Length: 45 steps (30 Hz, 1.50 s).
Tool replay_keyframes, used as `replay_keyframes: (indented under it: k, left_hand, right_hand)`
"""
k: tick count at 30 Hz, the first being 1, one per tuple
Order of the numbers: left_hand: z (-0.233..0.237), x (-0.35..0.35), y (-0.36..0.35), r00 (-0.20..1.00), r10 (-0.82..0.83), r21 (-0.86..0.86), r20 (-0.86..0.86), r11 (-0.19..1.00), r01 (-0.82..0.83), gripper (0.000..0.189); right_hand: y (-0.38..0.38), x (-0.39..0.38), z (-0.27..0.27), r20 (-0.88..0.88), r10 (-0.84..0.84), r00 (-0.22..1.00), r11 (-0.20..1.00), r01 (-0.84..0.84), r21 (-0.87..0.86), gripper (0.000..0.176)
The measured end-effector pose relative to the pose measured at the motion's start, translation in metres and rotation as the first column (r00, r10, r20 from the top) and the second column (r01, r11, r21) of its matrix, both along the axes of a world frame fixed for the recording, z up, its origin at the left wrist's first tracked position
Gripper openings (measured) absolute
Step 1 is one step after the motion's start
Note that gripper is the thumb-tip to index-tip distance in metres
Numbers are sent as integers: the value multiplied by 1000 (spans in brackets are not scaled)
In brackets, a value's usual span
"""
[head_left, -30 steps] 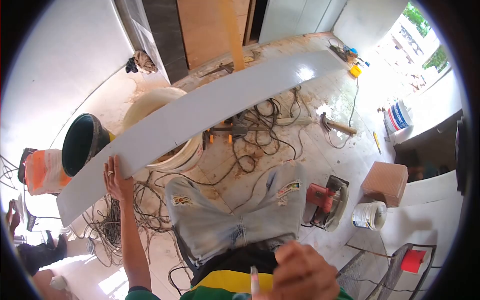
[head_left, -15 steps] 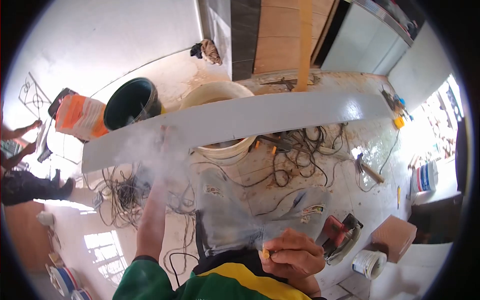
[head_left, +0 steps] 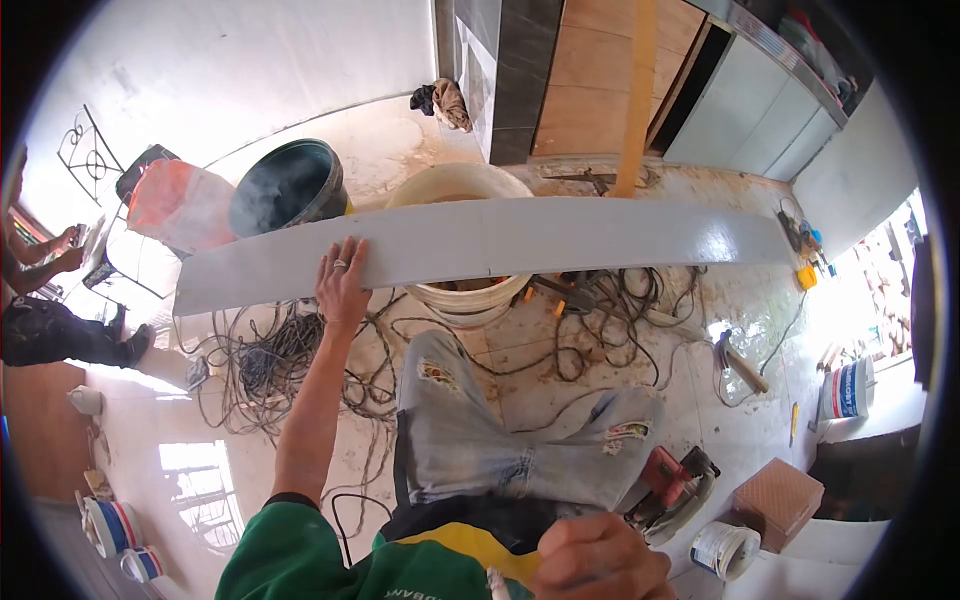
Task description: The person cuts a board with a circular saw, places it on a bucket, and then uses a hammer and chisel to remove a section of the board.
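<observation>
White board [head_left: 520,240], long and narrow, lies across the rim of a cream bucket [head_left: 470,300] in the head view, and both its ends hang free over the floor. The left hand [head_left: 342,285] presses flat, with fingers spread, at its near edge. Tangled cables [head_left: 270,365] fill the floor below. The right hand [head_left: 600,560] is clenched around a thin white stick [head_left: 495,580]. The print on the paint tub [head_left: 845,390] is too blurred to read.
</observation>
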<state>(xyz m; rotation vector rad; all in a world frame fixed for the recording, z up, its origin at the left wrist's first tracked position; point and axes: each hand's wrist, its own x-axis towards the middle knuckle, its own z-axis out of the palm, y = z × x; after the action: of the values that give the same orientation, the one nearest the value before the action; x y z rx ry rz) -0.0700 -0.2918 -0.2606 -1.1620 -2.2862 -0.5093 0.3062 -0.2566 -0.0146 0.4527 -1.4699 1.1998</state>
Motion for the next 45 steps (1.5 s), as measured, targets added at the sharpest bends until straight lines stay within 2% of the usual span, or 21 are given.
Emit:
replay_keyframes:
  k: [3,4,5,7,8,9,11,13,15,16,20,22,26,28,31,38,40,41,42,43,45]
  left_hand:
    - [-3,-2,-4,999,-38,2,13,999,38,66]
    - [-3,-4,-7,999,-45,2,-7,999,45,64]
    - [-3,-5,-8,998,-48,1,-30,999,48,63]
    - [-8,-4,-8,999,-35,51,21,998,34,64]
    - [-17,-7,-5,1000,-20,69,-6,997,21,63]
    - [-23,-10,-2,1000,-13,89,-29,996,15,62]
    - [-21,-6,-3,999,25,90,-31,996,-22,62]
    - [-19,-5,-1,998,50,92,-28,995,-47,62]
    - [-21,-4,-1,999,29,85,-13,996,-28,62]
    - [-22,-6,0,998,47,80,-35,996,-44,60]
    - [-26,-6,1,998,57,112,-30,992,-54,58]
    - [-24,-5,1,997,65,93,-38,994,-62,56]
    - [-23,-3,3,998,55,119,-23,992,-52,55]
    - [-25,-4,3,996,66,124,-61,991,-58,53]
    - [-26,-5,3,995,68,135,-72,989,-57,52]
    - [-25,-1,4,997,57,116,-59,992,-49,52]
    - [-22,-3,2,1000,23,57,19,998,-24,54]
    - [-30,-13,1,997,36,29,-72,999,-34,55]
    - [-45,-20,2,986,48,-5,-161,999,-50,56]
    - [-43,-17,3,986,56,57,-158,997,-48,56]
    - [-30,-11,1,985,60,124,-164,991,-40,57]
  right_hand:
    - [-3,-6,6,-29,-23,999,998,25,54,22]
    - [5,-4,12,68,107,992,986,-115,117,24]
    - [6,-6,10,42,182,982,975,-186,121,24]
    - [7,-11,5,104,156,982,976,-170,139,30]
    - [15,-6,6,212,168,963,958,-210,193,34]
    - [12,-9,6,202,209,957,947,-249,201,34]
    - [7,-14,8,295,67,953,975,-125,183,34]
    - [1,-29,-6,293,87,952,982,-131,133,28]
    - [-3,-41,-24,264,-118,957,988,87,126,23]
    - [2,-51,-19,199,-115,973,976,72,208,21]
    - [-4,-57,-24,210,-132,969,982,99,163,17]
    - [0,-55,-36,252,-421,871,900,367,235,22]
    - [21,-60,-53,331,-434,838,899,379,217,21]
    - [28,-58,-56,395,-503,769,864,442,241,23]
    - [34,-57,-60,427,-413,805,906,409,104,22]
    - [36,-51,-59,464,-399,791,913,390,120,20]
    - [39,-54,-65,413,-470,780,883,412,228,20]
    - [41,-55,-72,374,-430,822,903,386,190,20]
    - [45,-48,-81,453,-377,808,926,345,154,21]
    - [45,-48,-83,535,-325,780,943,307,126,22]
    - [41,-56,-72,476,-307,824,951,282,126,17]
